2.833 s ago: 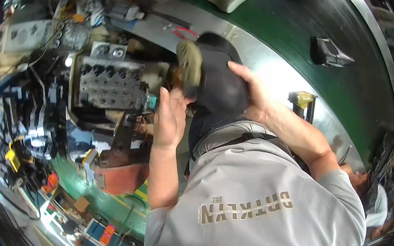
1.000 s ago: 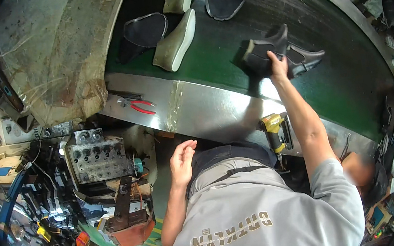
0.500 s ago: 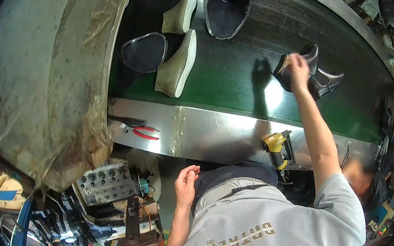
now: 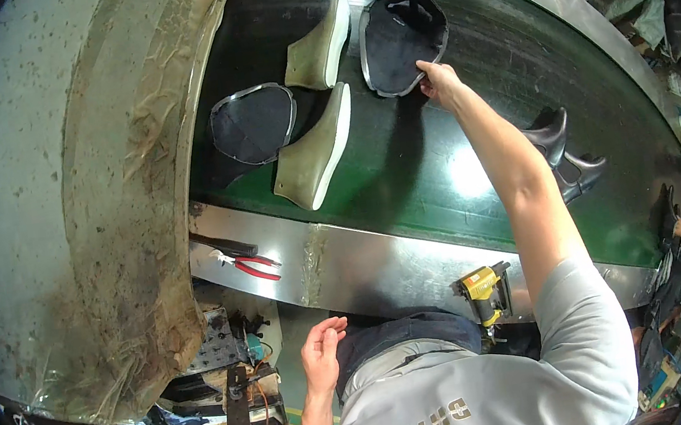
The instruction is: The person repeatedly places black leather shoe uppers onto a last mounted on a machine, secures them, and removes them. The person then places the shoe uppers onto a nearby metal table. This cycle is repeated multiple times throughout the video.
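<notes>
Reaching across the dark green conveyor belt, my right hand pinches the near right rim of a black shoe upper, thumb over the edge. The upper lies with its wide opening upward. Down by my waist, my left hand hangs with loosely bent fingers and holds nothing. A second black shoe upper is on the belt at the left. Beside it are two olive wedge-shaped shoe lasts with pale soles, a far last and a near last.
Black heeled shoes sit at the right, partly behind my forearm. Red-handled pliers lie on the metal ledge beside a dark tool. A yellow nail gun is at the ledge's front edge. A large worn panel borders the left.
My right hand has left the black shoes at the right, moved left and farther away, and taken hold of the far shoe upper's rim. My left hand stays near my waist.
</notes>
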The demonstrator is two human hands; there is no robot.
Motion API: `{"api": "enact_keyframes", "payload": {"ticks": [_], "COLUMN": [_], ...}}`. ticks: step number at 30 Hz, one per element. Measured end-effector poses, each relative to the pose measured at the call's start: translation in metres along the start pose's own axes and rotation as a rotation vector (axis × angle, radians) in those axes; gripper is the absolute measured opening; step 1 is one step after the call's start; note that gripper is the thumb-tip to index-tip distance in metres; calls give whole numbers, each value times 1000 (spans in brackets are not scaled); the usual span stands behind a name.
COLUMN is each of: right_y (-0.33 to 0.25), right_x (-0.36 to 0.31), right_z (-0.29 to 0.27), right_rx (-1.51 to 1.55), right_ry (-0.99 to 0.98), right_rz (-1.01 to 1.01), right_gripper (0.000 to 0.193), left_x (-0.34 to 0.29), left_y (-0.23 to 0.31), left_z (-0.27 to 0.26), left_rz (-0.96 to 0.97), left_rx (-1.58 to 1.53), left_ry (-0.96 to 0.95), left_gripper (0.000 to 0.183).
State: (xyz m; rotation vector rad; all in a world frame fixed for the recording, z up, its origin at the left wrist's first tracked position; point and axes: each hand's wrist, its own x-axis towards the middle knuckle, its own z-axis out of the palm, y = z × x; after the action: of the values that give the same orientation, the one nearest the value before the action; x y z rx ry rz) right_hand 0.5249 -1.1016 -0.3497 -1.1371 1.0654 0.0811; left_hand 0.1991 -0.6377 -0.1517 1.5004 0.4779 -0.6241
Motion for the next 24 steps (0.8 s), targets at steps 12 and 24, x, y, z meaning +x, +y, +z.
{"api": "enact_keyframes", "payload": {"ticks": [12, 24], "right_y": [38, 136], "right_x": [-242, -361], "right_z": [-86, -132], "right_rx": [-546, -560], "right_ry": [-210, -909], "right_rz": [-784, 14], "right_gripper": [28, 76], "left_x": [68, 20], "left_y": [84, 125], "left_z": [119, 157], "left_rz": [56, -59], "left_rx": [-373, -1229], "left_ry": [-564, -471], "left_gripper": [48, 42]}}
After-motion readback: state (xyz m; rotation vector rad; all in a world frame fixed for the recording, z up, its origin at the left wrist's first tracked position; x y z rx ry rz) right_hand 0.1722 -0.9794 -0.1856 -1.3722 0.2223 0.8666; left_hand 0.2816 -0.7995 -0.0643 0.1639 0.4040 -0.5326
